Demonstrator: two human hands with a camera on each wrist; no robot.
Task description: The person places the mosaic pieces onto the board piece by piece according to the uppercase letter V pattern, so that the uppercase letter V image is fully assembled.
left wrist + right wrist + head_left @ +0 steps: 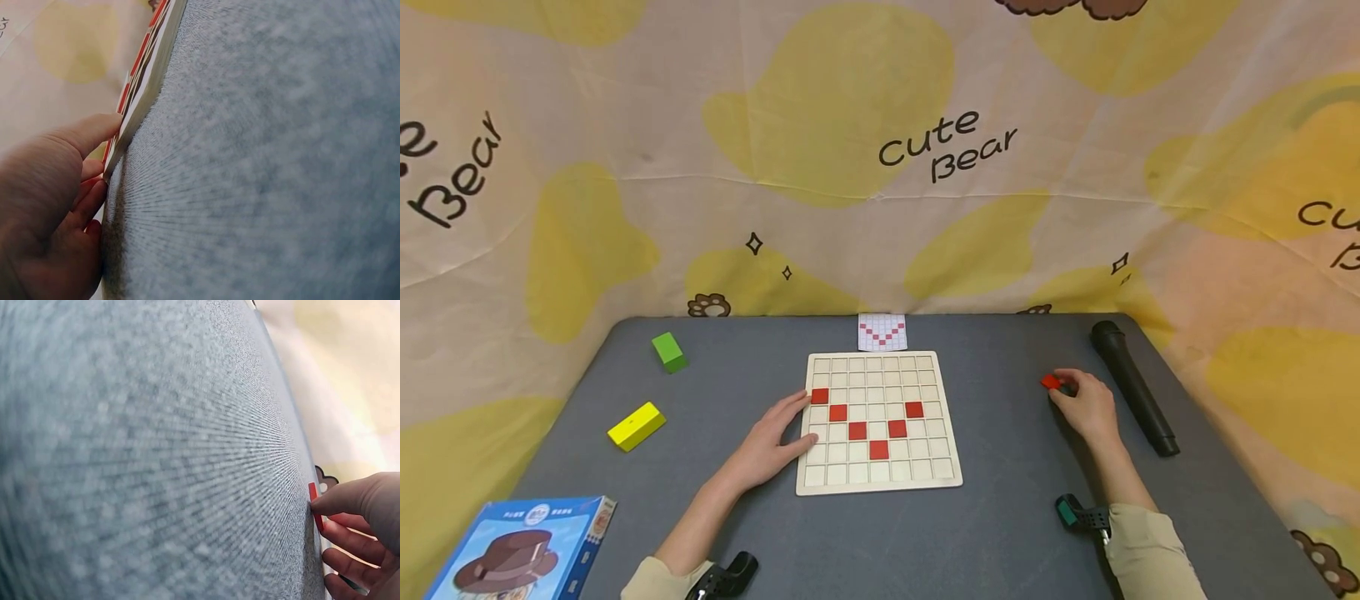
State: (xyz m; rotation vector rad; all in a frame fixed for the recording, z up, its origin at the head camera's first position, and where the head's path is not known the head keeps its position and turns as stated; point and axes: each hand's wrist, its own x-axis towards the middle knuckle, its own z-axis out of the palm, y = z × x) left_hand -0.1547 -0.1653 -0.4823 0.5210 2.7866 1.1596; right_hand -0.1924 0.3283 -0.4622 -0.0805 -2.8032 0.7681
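Observation:
A pale square grid board (951,467) lies on the table, with several red square tiles (878,450) set in its cells in a slanting pattern. My left hand (767,442) rests against the board's left edge, thumb and fingers spread and touching it. In the left wrist view the thumb (100,130) lies on the edge of the board (147,90). Off to the right of the board, my right hand (1086,408) pinches a red square tile (1050,382) between thumb and fingers. That tile (316,506) appears edge-on in the right wrist view.
Behind the board a small pattern card (882,333) shows red squares on a grid. A black microphone-shaped cylinder (1135,387) lies right of my right hand. Left are a green block (670,352), a yellow block (637,427) and a blue box (523,542). Printed cloth (820,100) hangs behind the table.

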